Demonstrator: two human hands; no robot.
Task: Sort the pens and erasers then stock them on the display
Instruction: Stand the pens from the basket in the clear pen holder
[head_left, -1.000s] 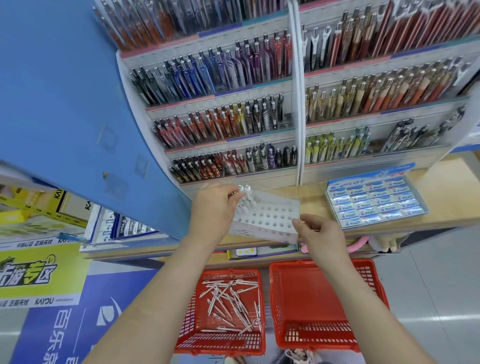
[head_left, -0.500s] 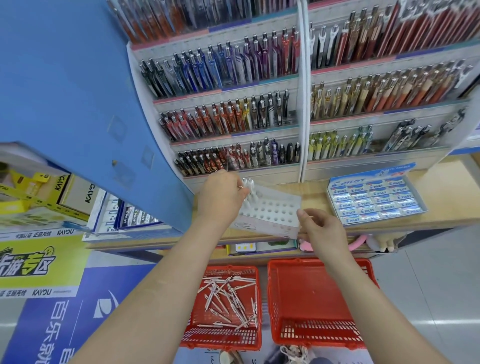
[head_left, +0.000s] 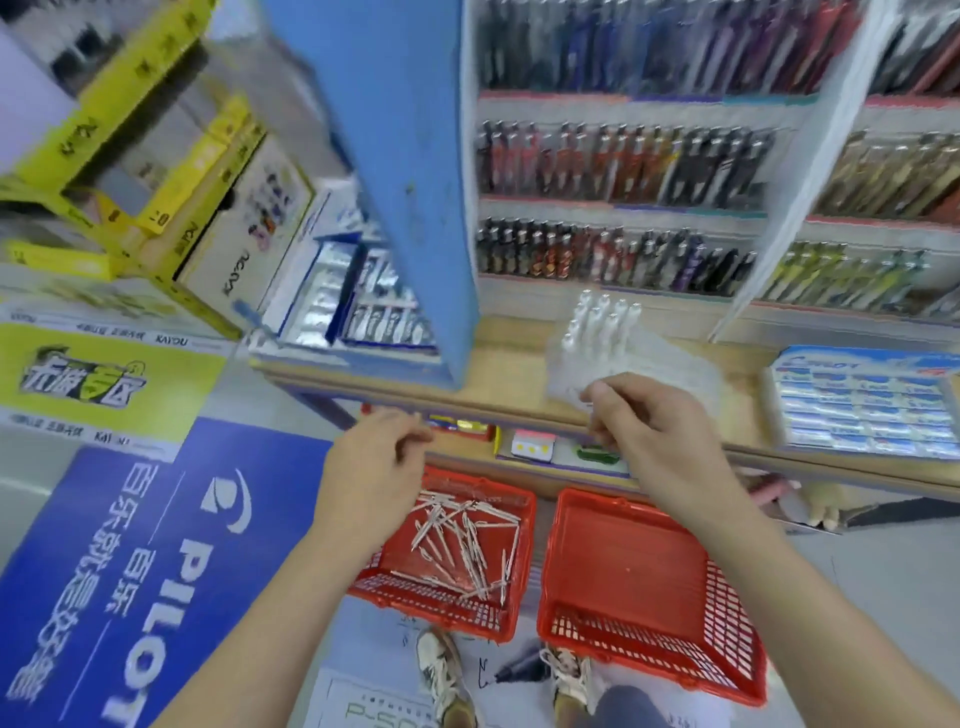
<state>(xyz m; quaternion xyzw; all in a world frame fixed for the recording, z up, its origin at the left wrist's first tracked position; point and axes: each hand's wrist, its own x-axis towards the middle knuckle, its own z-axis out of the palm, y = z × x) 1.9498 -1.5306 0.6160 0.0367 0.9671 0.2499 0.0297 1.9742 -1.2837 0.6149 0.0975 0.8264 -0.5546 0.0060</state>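
Pinching the clear tray (head_left: 649, 358), seemingly, right hand (head_left: 660, 421), left hand (head_left: 374, 457) grip slack, unladen, red basket (head_left: 431, 608) holding loose pens (head_left: 457, 540).

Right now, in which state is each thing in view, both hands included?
left hand: fingers loosely curled, holding nothing, above the left basket.
right hand: pinches the near edge of the pen tray.
pen tray: lies on the wooden shelf, with a few white pens upright at its far left.
left basket: holds loose pens.
right basket: empty.
eraser box: open, filled in rows.
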